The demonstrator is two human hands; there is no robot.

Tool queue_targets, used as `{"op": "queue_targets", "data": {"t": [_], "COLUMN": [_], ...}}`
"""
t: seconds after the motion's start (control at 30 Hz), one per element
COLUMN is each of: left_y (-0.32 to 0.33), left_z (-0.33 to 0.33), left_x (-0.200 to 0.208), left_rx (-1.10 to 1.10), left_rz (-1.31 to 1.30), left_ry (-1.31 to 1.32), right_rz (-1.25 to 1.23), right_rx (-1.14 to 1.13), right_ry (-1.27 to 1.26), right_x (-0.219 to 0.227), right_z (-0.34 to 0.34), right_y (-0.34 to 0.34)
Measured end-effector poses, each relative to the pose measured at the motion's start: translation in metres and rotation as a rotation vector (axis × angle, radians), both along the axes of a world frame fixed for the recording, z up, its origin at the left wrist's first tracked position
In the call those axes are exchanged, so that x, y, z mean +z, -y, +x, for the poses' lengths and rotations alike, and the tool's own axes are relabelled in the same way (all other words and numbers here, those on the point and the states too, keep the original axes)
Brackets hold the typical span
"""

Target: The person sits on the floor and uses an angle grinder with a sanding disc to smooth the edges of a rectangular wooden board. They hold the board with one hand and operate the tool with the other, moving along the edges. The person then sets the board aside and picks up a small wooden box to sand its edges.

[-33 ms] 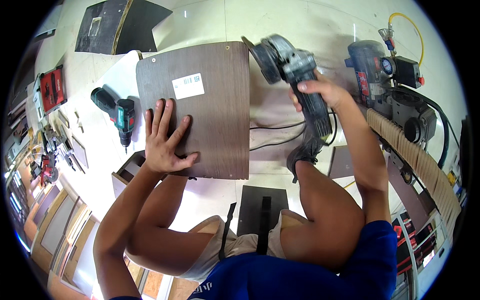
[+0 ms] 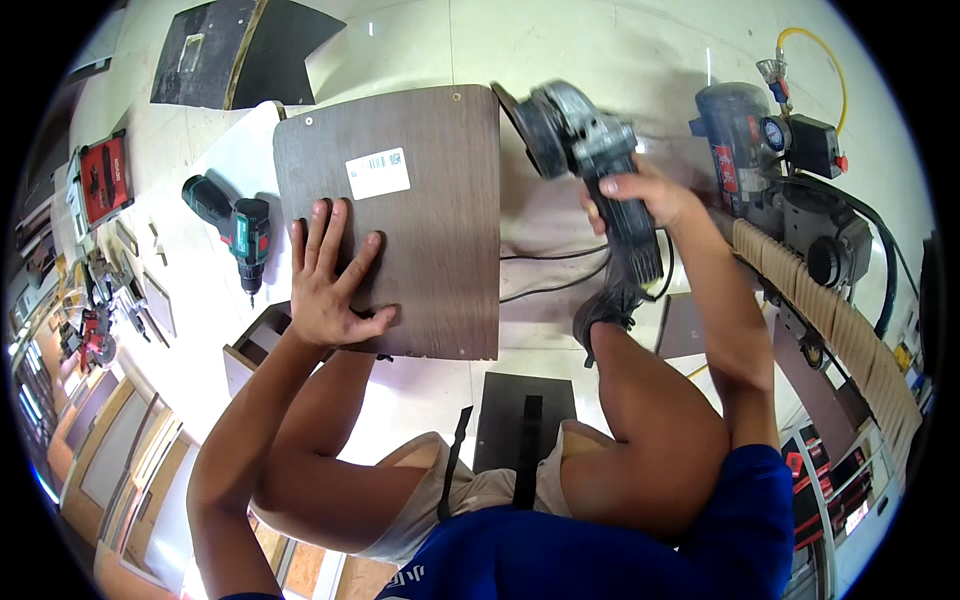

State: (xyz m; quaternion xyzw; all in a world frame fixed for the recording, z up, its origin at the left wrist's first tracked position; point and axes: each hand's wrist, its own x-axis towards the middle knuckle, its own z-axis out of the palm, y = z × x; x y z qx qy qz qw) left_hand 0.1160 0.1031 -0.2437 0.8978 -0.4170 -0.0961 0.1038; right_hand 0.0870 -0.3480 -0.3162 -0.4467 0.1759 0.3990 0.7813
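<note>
A brown wood-grain board (image 2: 440, 230) lies flat in front of me, with a white label (image 2: 378, 174) near its upper left. My left hand (image 2: 335, 285) rests on the board's left side, fingers spread and palm down. In my right hand (image 2: 645, 195) is a black and grey angle grinder (image 2: 590, 130), gripped by its body. The grinder's disc (image 2: 527, 130) stands tilted at the board's upper right edge; whether it touches the wood I cannot tell. A black cord (image 2: 560, 257) runs from the tool's side behind the board.
A green and black cordless drill (image 2: 248, 240) lies left of the board on a white panel (image 2: 240, 150). Dark panels (image 2: 285, 55) lie at the far left. An air compressor (image 2: 735, 130) and a coiled hose (image 2: 800, 290) stand at the right. A red tool case (image 2: 102, 178) is farther left.
The grinder has moved slightly toward me and to the right, along the board's right edge. My left hand and the board have stayed in place.
</note>
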Motion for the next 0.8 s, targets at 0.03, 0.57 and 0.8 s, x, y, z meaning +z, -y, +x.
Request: {"op": "queue_targets", "data": {"t": [0.03, 0.57, 0.8], "left_y": [0.001, 0.006, 0.002], "left_z": [-0.002, 0.001, -0.003], "left_x": [-0.001, 0.003, 0.002], "left_rx": [0.017, 0.016, -0.006], "left_rz": [-0.003, -0.012, -0.014], "left_ry": [-0.005, -0.003, 0.006], "right_rz": [0.007, 0.069, 0.153], "right_rx": [-0.012, -0.160, -0.242], "right_ry": [0.017, 0.001, 0.057], "right_x": [0.009, 0.001, 0.007], "right_z": [-0.008, -0.021, -0.051], "right_y": [-0.003, -0.038, -0.054]}}
